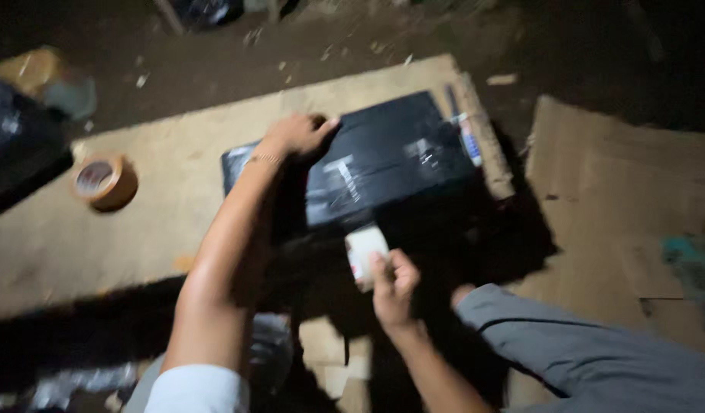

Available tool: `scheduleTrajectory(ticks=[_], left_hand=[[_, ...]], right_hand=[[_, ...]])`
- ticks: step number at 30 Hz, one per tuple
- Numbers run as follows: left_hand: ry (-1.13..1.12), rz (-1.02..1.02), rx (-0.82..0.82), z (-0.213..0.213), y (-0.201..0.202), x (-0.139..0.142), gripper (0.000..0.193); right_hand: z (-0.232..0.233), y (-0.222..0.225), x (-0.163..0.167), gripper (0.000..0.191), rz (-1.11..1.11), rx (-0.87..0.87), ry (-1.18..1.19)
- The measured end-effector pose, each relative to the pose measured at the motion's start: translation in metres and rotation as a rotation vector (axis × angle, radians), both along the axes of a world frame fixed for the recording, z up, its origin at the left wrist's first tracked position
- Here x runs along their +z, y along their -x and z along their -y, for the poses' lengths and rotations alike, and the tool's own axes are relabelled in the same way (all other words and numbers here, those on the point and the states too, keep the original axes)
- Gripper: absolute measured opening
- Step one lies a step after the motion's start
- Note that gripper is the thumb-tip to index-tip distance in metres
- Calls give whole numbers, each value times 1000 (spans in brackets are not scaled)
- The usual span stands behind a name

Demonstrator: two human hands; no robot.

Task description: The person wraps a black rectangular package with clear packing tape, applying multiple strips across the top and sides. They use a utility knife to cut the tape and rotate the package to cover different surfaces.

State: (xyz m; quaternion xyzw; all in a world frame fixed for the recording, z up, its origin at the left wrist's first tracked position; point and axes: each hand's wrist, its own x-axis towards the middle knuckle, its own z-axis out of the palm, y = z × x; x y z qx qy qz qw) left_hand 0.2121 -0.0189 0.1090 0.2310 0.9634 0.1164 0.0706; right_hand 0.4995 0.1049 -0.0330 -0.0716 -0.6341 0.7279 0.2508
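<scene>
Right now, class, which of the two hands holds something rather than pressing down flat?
The right hand: it pinches a small white slip, whereas the left hand presses on the black wrapped parcel.

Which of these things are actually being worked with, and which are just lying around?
In use:
left hand on the black wrapped parcel
right hand holding a small white slip

Lying about:
tape roll
pen
cardboard sheet

Parcel (383,157) on board (138,222), tape roll (105,182) left, pen (469,141) right
</scene>
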Motion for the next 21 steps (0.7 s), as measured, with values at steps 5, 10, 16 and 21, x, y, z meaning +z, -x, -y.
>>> scheduleTrajectory(ticks=[5,10,16,21], left_hand=[[-86,-292,75,-12,-41,9,54],[-223,-539,-120,6,-101,13,58],[195,-758,-471,50,-163,-23,119],[541,-867,-303,51,-142,-34,76]], right_hand=[[-7,-2,8,29,57,112,190],[-2,5,-3,28,-16,103,212],[4,1,-36,29,10,126,248],[6,6,-29,37,-92,87,214]])
